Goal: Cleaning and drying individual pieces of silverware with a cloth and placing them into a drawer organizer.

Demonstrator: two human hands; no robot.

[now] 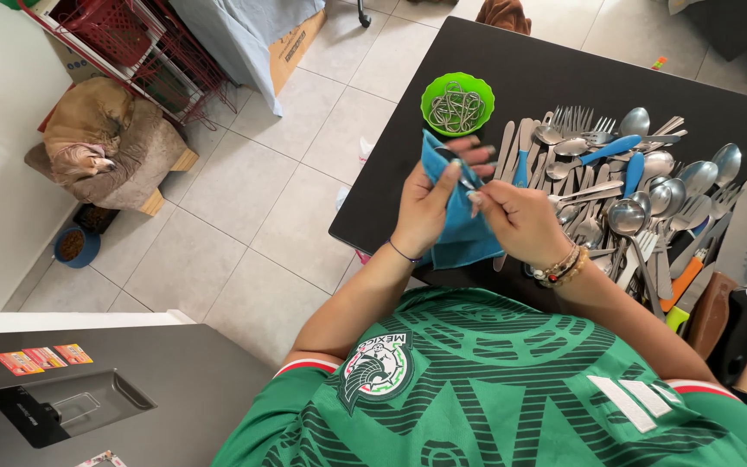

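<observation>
My left hand (430, 203) grips a blue cloth (460, 233) wrapped around a small metal utensil (457, 169), of which only a short piece shows. My right hand (520, 220) pinches the same utensil from the right, fingers closed on it. Both hands hover over the near left edge of a black table (494, 60). Just right of my hands lies a big pile of cutlery (616, 182): spoons, forks and knives, some with blue handles.
A green bowl (457, 104) with metal rings stands at the table's left side. A large knife (741, 225) and red-handled tools lie far right. On the tiled floor at left, a cat (88, 130) rests on a cushion beside a red wire rack. A dark appliance (71, 402) sits bottom left.
</observation>
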